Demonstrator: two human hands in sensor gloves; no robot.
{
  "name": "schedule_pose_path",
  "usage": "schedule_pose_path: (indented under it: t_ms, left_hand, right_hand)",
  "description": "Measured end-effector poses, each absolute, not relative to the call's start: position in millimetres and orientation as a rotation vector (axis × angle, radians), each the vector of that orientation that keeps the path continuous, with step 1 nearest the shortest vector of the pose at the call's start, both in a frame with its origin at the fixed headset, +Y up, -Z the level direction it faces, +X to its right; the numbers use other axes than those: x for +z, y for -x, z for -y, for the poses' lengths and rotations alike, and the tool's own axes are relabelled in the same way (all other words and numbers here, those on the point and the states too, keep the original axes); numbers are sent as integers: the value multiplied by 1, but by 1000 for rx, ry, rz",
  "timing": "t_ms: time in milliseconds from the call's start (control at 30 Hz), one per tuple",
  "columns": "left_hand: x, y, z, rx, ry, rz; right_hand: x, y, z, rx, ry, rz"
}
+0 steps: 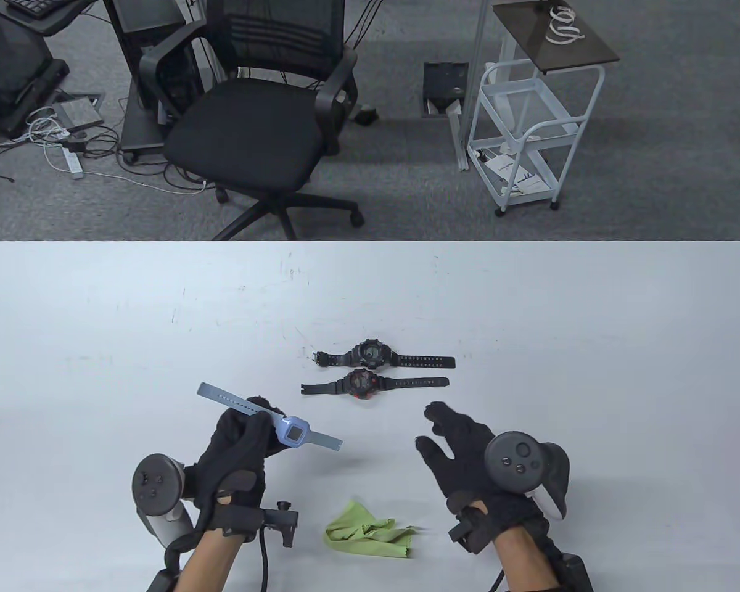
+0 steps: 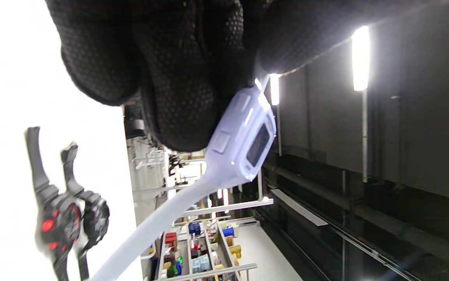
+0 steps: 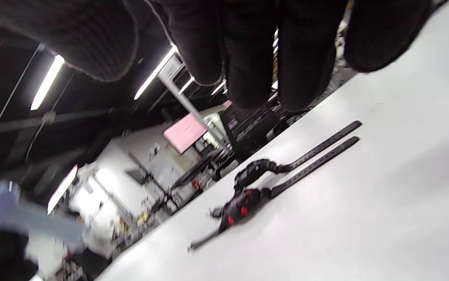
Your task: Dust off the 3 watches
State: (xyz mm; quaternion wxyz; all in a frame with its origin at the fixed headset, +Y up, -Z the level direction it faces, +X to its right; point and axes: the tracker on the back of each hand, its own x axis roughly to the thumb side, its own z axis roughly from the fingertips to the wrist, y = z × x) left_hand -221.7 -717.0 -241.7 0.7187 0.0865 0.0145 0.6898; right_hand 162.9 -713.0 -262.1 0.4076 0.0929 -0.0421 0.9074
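My left hand (image 1: pixel 246 435) grips a light blue watch (image 1: pixel 296 433) by its strap and holds it above the table, the face turned up; the left wrist view shows its case (image 2: pixel 244 144) under my fingers (image 2: pixel 177 78). Two black watches lie flat side by side at the table's middle: a plain black watch (image 1: pixel 370 354) farther back and a black watch with red accents (image 1: pixel 362 383) nearer me. My right hand (image 1: pixel 450 435) hovers open and empty just right of them. A crumpled green cloth (image 1: pixel 370 534) lies on the table between my wrists.
The white table (image 1: pixel 592 345) stretches wide on both sides. Beyond its far edge stand a black office chair (image 1: pixel 259 123) and a white wire cart (image 1: pixel 530 129) on a grey carpet.
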Motion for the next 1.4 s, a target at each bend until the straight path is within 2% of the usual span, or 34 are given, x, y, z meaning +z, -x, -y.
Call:
schedule_pose_path:
  t_ms: [133,300,433,567,900,1400]
  left_hand:
    - [-253,186,723,1539,-105,-96]
    - [-273,130,742,1621,4,-230]
    - [-289,89,751,1619,31,-307]
    - [-299,67,761,1578,44,-367]
    - [-300,68,778,1398,-11,-447]
    - [-297,87,791,1392,-15,-546]
  right_hand:
    - [-269,-183,724,2208,-93,141]
    - [-272,-188,730,2199,-37,122]
    - [-274,-190,731,2188,-17,104]
    - [-276,-194,735,2171,15,87]
    - [-280,-197,739,2140,45,72]
    - [-279,-196,740,2149,51,58]
